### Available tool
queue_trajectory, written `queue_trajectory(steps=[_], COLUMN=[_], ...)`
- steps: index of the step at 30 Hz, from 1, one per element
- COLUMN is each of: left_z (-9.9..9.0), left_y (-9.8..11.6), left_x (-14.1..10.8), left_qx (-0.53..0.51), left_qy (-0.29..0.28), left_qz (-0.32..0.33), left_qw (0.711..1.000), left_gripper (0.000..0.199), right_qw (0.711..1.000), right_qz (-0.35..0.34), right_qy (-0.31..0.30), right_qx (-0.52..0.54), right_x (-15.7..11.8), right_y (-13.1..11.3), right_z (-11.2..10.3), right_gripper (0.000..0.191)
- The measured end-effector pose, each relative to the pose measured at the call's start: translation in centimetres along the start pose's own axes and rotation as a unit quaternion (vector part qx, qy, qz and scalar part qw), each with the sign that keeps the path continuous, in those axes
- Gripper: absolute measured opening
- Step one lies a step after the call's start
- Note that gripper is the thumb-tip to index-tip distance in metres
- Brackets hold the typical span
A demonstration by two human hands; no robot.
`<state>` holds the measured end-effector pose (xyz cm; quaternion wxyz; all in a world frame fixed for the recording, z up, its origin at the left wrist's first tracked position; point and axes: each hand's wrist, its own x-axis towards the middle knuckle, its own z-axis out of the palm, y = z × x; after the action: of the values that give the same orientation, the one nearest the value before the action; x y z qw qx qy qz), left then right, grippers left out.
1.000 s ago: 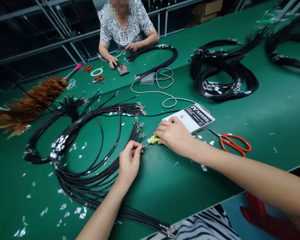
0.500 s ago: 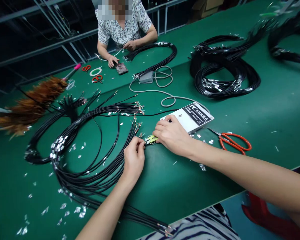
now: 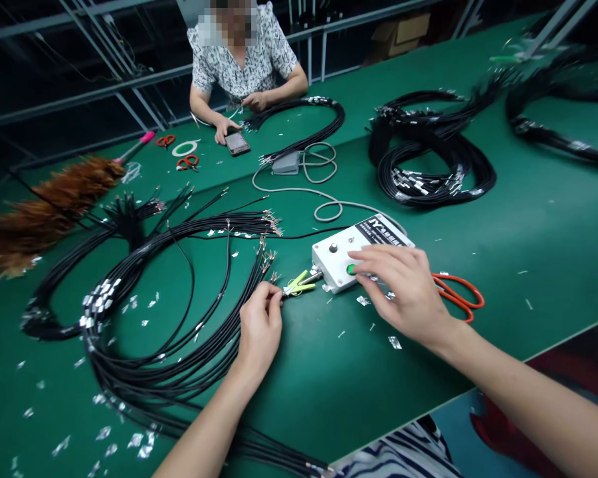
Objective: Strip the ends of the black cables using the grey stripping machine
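Note:
My left hand (image 3: pixel 260 320) pinches the end of a black cable beside a yellow-green clip (image 3: pixel 299 284). The clip sits on a metal shaft that sticks out of a white control box (image 3: pixel 323 257) with a black knob (image 3: pixel 333 247). Fingers apart, my right hand (image 3: pixel 403 289) reaches over the box, its fingertips at the green button (image 3: pixel 351 269); whether they press it I cannot tell. Many black cables (image 3: pixel 214 358) with stripped copper ends lie curved around my left hand. Part of the orange-handled scissors (image 3: pixel 461 292) is hidden behind my right hand.
Foil scraps (image 3: pixel 134 439) litter the green table (image 3: pixel 339 372). Coiled black cable bundles (image 3: pixel 436 189) lie at the right. A grey cord (image 3: pixel 299 190) runs from the box to a grey pedal-like block (image 3: pixel 286 163). Across the table a person (image 3: pixel 244 73) touches a phone (image 3: pixel 237 143). A feather duster (image 3: pixel 64 202) lies left.
My right hand has let go of the yellow-green clip and moved right, over the box's green button. My left hand still pinches the cable end. The view has shifted slightly.

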<state>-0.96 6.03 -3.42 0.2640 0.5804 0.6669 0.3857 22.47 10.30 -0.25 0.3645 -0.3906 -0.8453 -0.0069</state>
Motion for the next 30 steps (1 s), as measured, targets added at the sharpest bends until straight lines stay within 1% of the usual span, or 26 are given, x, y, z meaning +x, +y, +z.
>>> queue_trajectory(steps=[2, 4, 5, 9, 13, 16, 18, 19, 20, 21, 22, 23, 24, 25, 27, 28, 30], left_z=[0.0, 0.0, -0.1, -0.4, -0.9, -1.3, -2.0, -2.5, -3.0, -3.7, -4.4, -5.0, -5.5, -5.9, -6.3, -6.2, -6.0], left_y=[0.0, 0.0, 0.0, -0.5, -0.7, -0.7, -0.9, -1.0, -1.3, -1.7, -2.0, -2.4, -2.7, -2.9, -3.1, -3.0, -2.6], left_x=[0.0, 0.0, 0.0, -0.3, -0.7, -0.7, -0.4, -0.3, -0.2, -0.2, -0.4, -0.7, -1.0, -1.4, -1.9, -2.0, -1.6], left_qx=[0.003, 0.01, 0.014, 0.031, 0.031, 0.017, 0.0, -0.004, 0.004, 0.028, 0.071, 0.13, 0.194, 0.253, 0.337, 0.361, 0.387], left_qy=[0.003, 0.005, 0.006, 0.011, 0.023, 0.03, 0.045, 0.057, 0.065, 0.067, 0.06, 0.043, 0.022, 0.004, -0.02, -0.027, -0.034], left_qz=[0.003, 0.006, 0.008, 0.013, 0.013, 0.015, 0.019, 0.026, 0.035, 0.047, 0.058, 0.065, 0.067, 0.063, 0.039, 0.025, -0.001], left_qw=[1.0, 1.0, 1.0, 0.999, 0.999, 0.999, 0.999, 0.998, 0.997, 0.996, 0.994, 0.988, 0.978, 0.966, 0.941, 0.932, 0.921], left_gripper=[0.014, 0.014, 0.015, 0.015, 0.015, 0.015, 0.013, 0.018, 0.031, 0.049, 0.065, 0.075, 0.077, 0.072, 0.052, 0.044, 0.033], right_qw=[1.0, 0.999, 0.999, 0.999, 0.999, 1.0, 0.999, 0.999, 0.999, 0.998, 0.997, 0.996, 0.995, 0.992, 0.977, 0.963, 0.919], right_qz=[-0.001, -0.012, -0.016, -0.019, -0.023, -0.022, -0.024, -0.026, -0.027, -0.029, -0.031, -0.029, -0.026, -0.024, -0.027, -0.039, -0.081], right_qy=[-0.015, -0.03, -0.027, 0.004, 0.009, 0.015, 0.021, 0.023, 0.021, 0.016, 0.008, 0.0, -0.013, -0.029, -0.086, -0.127, -0.237], right_qx=[0.004, -0.001, -0.008, -0.032, -0.025, -0.002, 0.018, 0.028, 0.039, 0.051, 0.065, 0.08, 0.099, 0.123, 0.191, 0.233, 0.305], right_x=[-1.6, -2.6, -2.8, -2.9, -2.7, -2.6, -2.8, -3.0, -3.2, -3.5, -3.8, -4.1, -4.5, -4.8, -5.0, -5.0, -4.6], right_y=[0.2, 0.2, 0.2, 0.5, 0.6, 0.1, -0.5, -0.9, -1.2, -1.6, -2.0, -2.5, -3.0, -3.6, -5.1, -6.0, -7.8], right_z=[-0.3, 0.0, 0.2, 0.9, 0.9, 0.7, 0.6, 0.6, 0.6, 0.7, 0.7, 0.7, 0.8, 0.8, 0.9, 0.9, 1.2], right_gripper=[0.01, 0.011, 0.012, 0.014, 0.015, 0.014, 0.016, 0.016, 0.017, 0.018, 0.018, 0.018, 0.019, 0.019, 0.02, 0.02, 0.022])
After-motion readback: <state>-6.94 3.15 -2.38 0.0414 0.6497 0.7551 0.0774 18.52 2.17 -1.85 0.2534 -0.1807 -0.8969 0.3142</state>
